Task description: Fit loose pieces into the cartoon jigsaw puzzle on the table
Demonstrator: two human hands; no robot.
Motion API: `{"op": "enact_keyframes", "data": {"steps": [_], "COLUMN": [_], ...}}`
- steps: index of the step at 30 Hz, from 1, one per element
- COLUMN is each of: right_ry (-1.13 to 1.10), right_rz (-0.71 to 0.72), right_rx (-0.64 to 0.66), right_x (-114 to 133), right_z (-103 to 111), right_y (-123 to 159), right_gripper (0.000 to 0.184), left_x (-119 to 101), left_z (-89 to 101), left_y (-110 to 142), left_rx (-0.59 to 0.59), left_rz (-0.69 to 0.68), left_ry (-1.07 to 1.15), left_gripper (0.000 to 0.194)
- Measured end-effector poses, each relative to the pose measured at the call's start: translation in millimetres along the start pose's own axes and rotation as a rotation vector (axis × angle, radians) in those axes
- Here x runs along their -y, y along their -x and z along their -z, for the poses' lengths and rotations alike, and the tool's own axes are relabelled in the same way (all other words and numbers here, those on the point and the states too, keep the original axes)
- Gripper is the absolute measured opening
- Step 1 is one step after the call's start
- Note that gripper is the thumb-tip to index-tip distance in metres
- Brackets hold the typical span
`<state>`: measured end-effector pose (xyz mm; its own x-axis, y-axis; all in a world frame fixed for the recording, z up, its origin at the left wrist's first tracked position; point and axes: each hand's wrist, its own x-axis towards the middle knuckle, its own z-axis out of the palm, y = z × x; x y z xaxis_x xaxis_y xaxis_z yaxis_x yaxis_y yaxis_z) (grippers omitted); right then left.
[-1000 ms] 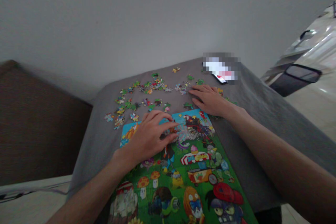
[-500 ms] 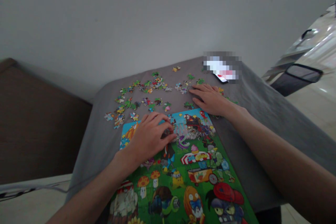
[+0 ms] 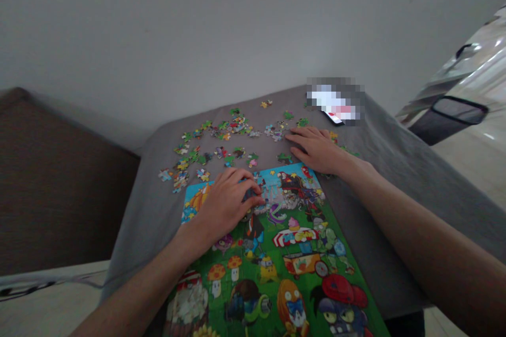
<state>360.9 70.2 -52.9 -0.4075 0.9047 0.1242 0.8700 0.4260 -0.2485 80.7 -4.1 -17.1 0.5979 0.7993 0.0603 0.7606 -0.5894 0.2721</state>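
My left hand [image 3: 228, 197] is over the upper left of a cartoon jigsaw puzzle [image 3: 276, 268], its fingers curled and the thumb and index tips close together. Whatever may be between those tips is too small or hidden to make out. The hand covers part of the picture beneath it. Beyond the puzzle's top right edge, my right hand [image 3: 316, 151] lies flat on the cloth with fingers stretched out. Its fingertips reach a cluster of loose puzzle pieces [image 3: 275, 132], and a few more pieces show around the hand.
Several loose pieces [image 3: 237, 125] are scattered across the grey cloth [image 3: 395, 147] beyond the puzzle. A phone [image 3: 336, 110] with a lit, blurred screen lies at the far right. A wall [image 3: 237, 31] stands behind the table, and a dark brown panel [image 3: 59, 184] is on the left.
My left thumb and index finger have shifted slightly over the puzzle, with the tips closer together. My right hand stays in place.
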Motion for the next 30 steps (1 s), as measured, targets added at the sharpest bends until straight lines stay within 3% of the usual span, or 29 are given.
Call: {"op": "enact_keyframes", "data": {"steps": [11,15,22,26,30], "right_ry": [0.012,0.006,0.001,0.002,-0.002], "right_rz": [-0.004,0.005,0.003,0.001,0.012], "right_rx": [0.008,-0.002,-0.005,0.001,0.000], "right_x": [2,0,0,0,0], "right_z": [2,1,-1,0,0], "right_y": [1,1,0,0,1], "right_gripper": [0.051,0.051,0.050,0.050,0.050], "left_x": [-3,-7,-16,-26,-29], "left_z": [-5.0,3.7,7.1,6.1,4.7], "left_y": [0,3,6,6,7], "left_rx": [-0.077,-0.089,0.028,0.015,-0.014], "left_rz": [0.027,-0.006,-0.116,-0.140,-0.125], "left_ry": [-0.027,-0.081,-0.312,-0.441,-0.391], "left_gripper": [0.046,0.037,0.025,0.027,0.025]}}
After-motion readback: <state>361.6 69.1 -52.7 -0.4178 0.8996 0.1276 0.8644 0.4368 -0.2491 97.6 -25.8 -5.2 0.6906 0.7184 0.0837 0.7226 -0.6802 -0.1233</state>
